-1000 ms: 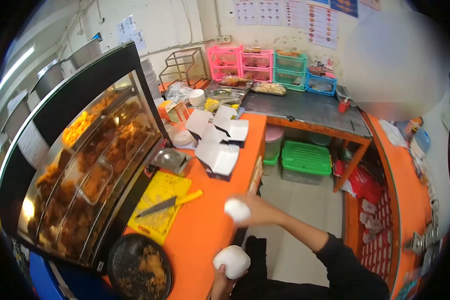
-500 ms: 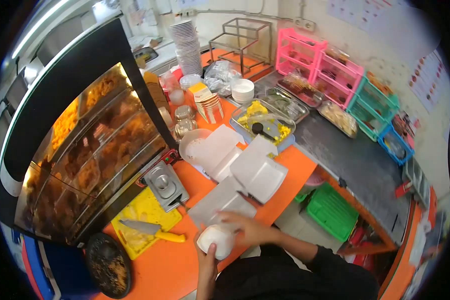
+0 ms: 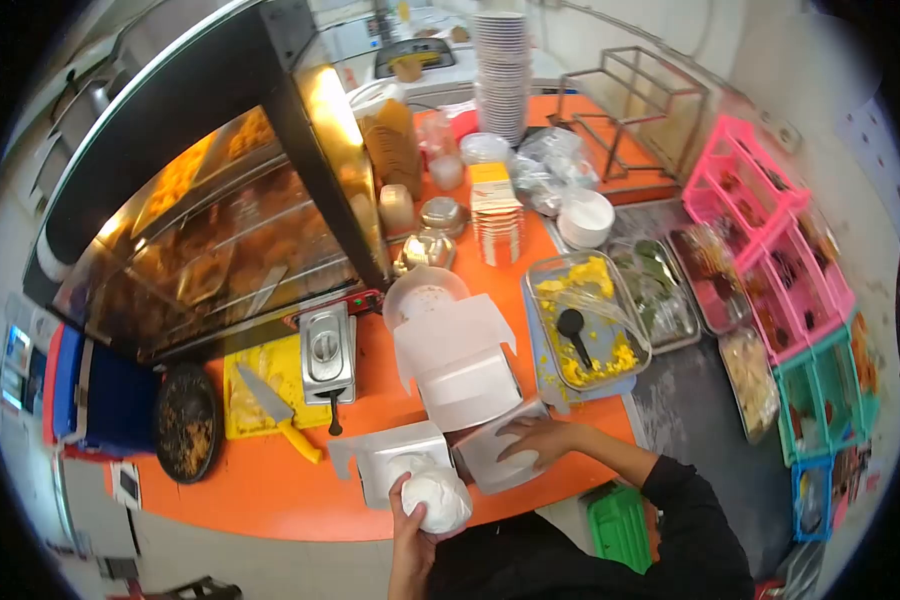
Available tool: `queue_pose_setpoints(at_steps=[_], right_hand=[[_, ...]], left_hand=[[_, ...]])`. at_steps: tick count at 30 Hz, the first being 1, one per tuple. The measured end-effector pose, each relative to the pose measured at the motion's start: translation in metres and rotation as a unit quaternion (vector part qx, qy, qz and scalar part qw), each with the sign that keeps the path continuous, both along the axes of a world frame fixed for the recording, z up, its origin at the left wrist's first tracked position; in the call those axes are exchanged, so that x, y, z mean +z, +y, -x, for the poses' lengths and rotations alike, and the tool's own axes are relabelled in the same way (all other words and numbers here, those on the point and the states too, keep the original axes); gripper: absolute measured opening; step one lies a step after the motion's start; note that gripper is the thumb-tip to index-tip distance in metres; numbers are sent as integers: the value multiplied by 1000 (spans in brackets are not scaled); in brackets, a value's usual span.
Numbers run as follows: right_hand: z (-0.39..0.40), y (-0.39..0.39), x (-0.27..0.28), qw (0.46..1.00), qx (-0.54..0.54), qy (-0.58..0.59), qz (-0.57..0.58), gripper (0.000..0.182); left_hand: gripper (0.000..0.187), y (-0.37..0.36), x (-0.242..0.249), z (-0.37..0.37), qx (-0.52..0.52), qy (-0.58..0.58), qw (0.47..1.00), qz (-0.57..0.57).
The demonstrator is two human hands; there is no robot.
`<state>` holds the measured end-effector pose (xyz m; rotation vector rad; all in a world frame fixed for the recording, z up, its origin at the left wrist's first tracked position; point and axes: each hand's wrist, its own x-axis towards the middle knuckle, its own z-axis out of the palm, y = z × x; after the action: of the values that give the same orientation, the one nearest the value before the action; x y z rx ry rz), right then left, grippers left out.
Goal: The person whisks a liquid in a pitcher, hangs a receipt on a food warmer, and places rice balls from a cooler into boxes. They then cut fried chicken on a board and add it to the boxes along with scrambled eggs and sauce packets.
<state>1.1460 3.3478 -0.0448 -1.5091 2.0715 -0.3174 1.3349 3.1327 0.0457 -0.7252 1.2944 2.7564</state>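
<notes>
My left hand [image 3: 410, 520], fingers curled, holds a round white paper-wrapped bundle [image 3: 437, 500] near the front table edge. Behind it, a similar white bundle [image 3: 408, 464] shows partly in an open white carton box [image 3: 375, 455]. My right hand [image 3: 535, 440] is over another open box [image 3: 485, 455], its fingers around a small white bundle [image 3: 519, 459] partly hidden under the palm. A third open box [image 3: 465, 395] stands behind these two, its lid folded back.
A yellow cutting board [image 3: 250, 400] bears a knife [image 3: 270, 400]; a dark pan [image 3: 185, 425] lies left of it. A heated display case [image 3: 370, 240] stands behind. To the right, a tray [image 3: 625, 375] holds yellow food and a black spoon [image 3: 573, 330].
My right hand has moved away from the left, to the box on the right. My left hand still holds a white bundle. The view has shifted, showing more table front.
</notes>
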Motion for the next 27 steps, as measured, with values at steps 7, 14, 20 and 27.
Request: queue_pose_setpoints(at_steps=[7,14,20,27], right_hand=[[11,-29,149,958,-107,-255,74,70],[80,-63,180,949,-146,-228,162,56],[126,-108,35,990,-39,-139,8,55],[130,-115,-12,991,62,22,-120,63]], left_hand=[[70,24,27,62,-25,38,980,195],[58,32,47,34,-49,28,958,282],[39,56,-111,-1,-377,93,867,313],[37,-10,-85,-8,-473,153,810,310]])
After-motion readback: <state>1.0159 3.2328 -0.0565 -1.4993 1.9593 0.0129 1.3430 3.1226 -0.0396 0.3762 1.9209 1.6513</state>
